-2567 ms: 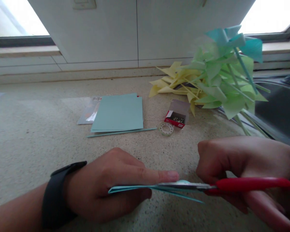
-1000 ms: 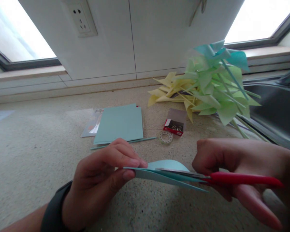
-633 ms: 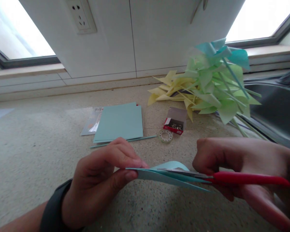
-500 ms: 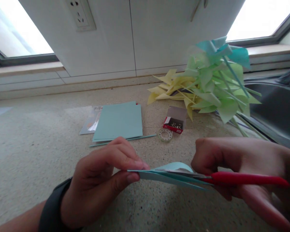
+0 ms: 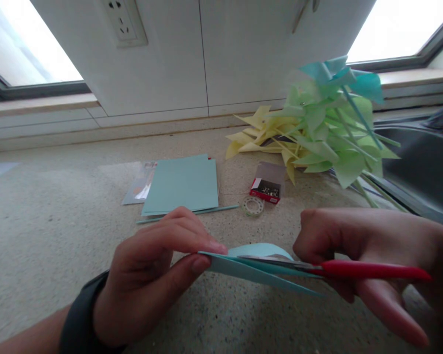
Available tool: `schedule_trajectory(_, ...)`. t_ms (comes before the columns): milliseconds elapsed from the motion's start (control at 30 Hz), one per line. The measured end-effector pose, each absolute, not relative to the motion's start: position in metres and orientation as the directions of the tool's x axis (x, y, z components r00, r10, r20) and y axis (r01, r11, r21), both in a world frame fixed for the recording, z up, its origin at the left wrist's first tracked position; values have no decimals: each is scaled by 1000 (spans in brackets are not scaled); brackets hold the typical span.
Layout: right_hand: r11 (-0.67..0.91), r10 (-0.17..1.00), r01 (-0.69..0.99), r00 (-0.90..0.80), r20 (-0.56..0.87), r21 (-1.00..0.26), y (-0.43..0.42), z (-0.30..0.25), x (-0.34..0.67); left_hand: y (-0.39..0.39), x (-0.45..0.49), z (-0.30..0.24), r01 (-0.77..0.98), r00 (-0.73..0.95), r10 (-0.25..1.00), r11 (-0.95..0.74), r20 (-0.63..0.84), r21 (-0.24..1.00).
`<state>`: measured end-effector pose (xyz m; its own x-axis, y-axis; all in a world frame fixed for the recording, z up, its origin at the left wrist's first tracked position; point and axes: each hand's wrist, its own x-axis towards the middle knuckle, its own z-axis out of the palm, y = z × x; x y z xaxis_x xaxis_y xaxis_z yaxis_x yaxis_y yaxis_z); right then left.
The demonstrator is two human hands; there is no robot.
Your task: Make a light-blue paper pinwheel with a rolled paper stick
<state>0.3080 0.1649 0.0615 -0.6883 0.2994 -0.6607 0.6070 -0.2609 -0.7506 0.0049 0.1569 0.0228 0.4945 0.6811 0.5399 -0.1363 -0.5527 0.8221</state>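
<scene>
The left hand pinches the thin light-blue paper sheet by its left end, between thumb and fingers, above the speckled stone table. The right hand holds the metal scissors with red plastic handles, whose blades lie among the paper's parted layers. If the left pinch loosens, the paper may slip and a cut become crooked. Blades pushed too far could nick the left fingertips, which are in line with them.

Wide black wristband on the left arm — smooth, close-fitting.
</scene>
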Motion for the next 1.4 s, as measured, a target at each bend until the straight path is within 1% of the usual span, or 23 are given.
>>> schedule_trajectory(167, -212, 310, 633, -678, -666, -744, 165, 61, 308, 158, 5, 22, -123, 506, 649, -599, 569, 792)
schedule_trajectory(333, -154, 315, 625, -703, -638, -765, 165, 63, 306, 159, 5, 23, -109, 527, 617, -633, 584, 767)
schedule_trajectory(500, -270, 266, 601, -705, -658, -752, 164, 67, 301, 158, 6, 25, -94, 521, 626, -634, 580, 768)
schedule_trajectory(567, -285, 263, 599, -702, -662, -748, 164, 67, 300, 158, 5, 25, -84, 527, 621, -642, 581, 762)
schedule_trajectory(800, -138, 297, 636, -705, -644, -760, 165, 62, 307, 159, 7, 26, -76, 555, 596, -658, 580, 749)
schedule_trajectory(1000, -98, 311, 619, -725, -614, -780, 166, 61, 307, 159, 6, 27, -77, 576, 573, -673, 583, 736)
schedule_trajectory(1200, -200, 294, 616, -704, -646, -762, 165, 64, 303, 160, 6, 26, -85, 569, 571, -675, 591, 733)
schedule_trajectory(1400, -242, 264, 617, -701, -662, -749, 166, 66, 300, 158, 5, 25, -66, 563, 581, -677, 588, 733)
